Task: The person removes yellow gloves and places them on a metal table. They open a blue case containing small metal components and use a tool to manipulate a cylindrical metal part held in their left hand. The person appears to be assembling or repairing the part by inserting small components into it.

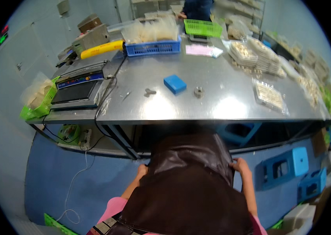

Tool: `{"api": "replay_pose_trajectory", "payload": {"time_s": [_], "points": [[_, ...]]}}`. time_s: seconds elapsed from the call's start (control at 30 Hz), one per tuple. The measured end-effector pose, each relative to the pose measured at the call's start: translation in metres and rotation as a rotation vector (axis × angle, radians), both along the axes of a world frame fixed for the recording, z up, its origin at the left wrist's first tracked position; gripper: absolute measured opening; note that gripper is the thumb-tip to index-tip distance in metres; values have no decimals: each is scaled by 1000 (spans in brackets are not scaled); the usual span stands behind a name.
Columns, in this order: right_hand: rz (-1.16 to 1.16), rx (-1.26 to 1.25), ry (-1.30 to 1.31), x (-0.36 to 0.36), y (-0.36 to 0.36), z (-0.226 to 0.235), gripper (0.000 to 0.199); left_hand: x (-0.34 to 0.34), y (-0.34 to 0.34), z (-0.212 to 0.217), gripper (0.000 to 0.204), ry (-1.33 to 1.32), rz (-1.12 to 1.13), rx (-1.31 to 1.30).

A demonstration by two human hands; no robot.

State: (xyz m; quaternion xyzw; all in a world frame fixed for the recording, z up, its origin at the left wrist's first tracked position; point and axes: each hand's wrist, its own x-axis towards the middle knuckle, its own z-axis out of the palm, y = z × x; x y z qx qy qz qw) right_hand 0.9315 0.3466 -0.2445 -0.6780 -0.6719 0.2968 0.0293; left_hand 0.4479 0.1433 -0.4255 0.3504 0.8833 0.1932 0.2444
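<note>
A dark brown, leather-like apron (193, 188) covers my front and lap, its upper part creased and shiny. My left hand (143, 170) is closed on the apron's left edge, with its fingertips partly hidden behind the material. On the opposite edge, my right hand (240, 164) pinches the apron between thumb and fingers. Beyond the apron stands a steel table (134, 107). Near its front lie a blue block (174, 84), a small metal wing-shaped piece (149, 92) and a roll of clear tape (199, 92).
At left sit a sealing machine (77, 88) with a cable and a green basket (40, 102). A blue crate (153, 47) of bags, packed trays (243, 54) and a wrapped pack (270, 96) are on the table. Blue stools (285, 168) stand right. Another person (197, 9) is across.
</note>
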Motion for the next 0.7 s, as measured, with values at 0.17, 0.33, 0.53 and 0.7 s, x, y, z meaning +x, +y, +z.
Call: {"api": "replay_pose_trajectory", "payload": {"time_s": [0.17,0.33,0.53,0.7], "points": [[170,283,77,-35,-6,136,36,6,13,120,34,180,-111,-131],[501,470,303,-165,73,188,36,-8,45,249,27,-154,45,555],[626,558,105,-325,167,164,70,22,133,285,19,-661,-14,784],[501,487,-38,-361,201,149,80,30,200,299,22,-990,87,758]]}}
